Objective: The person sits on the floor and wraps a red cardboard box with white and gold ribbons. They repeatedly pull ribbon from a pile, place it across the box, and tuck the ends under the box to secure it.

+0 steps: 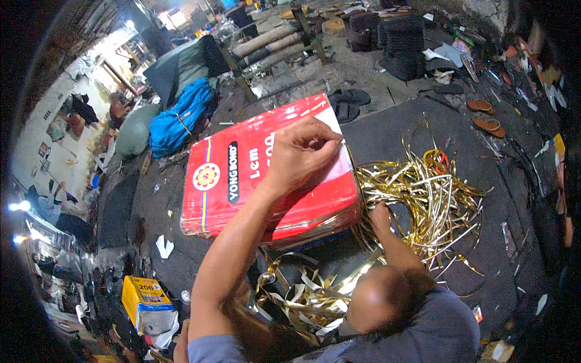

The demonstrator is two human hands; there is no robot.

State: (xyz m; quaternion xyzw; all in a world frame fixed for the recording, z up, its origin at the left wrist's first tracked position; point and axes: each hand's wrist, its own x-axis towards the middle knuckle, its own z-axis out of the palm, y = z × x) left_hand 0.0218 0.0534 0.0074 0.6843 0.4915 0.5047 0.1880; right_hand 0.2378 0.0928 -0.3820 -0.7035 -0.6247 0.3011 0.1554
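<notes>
Seated on the floor, dark mat [417,130] underneath, no raised surface in use. Big red rectangular tin [242,181] lying on its side in the middle, yellow flower emblem on its face.

Left hand [299,154] resting on top of the tin, fingers closed in a pinch on a gold strip [343,145] right at the tin's far right edge. Strip looks pressed or drawn over that edge. Right hand [380,216] lower, just beside the tin's right end, tucked into the tangle. Grip hidden, cannot tell whether closed on anything.

Pile of gold strips [436,193] loose and tangled on the mat to the right of the tin, touching its end. More curled scraps [302,296] near the body, below the tin.

Judged step: working one strip against the tin's edge, mid-way, with one end held above and the rest fed from below.

Next move probably calls for steady tension between both hands and a firm pinch, keeping the strip on the edge without dragging the tangle along.

Around: yellow carton [145,296] lower left, blue bundle [181,118] behind the tin, black sandals [348,103] and brown sandals [484,115] further off, stacked dark soles at the back.
</notes>
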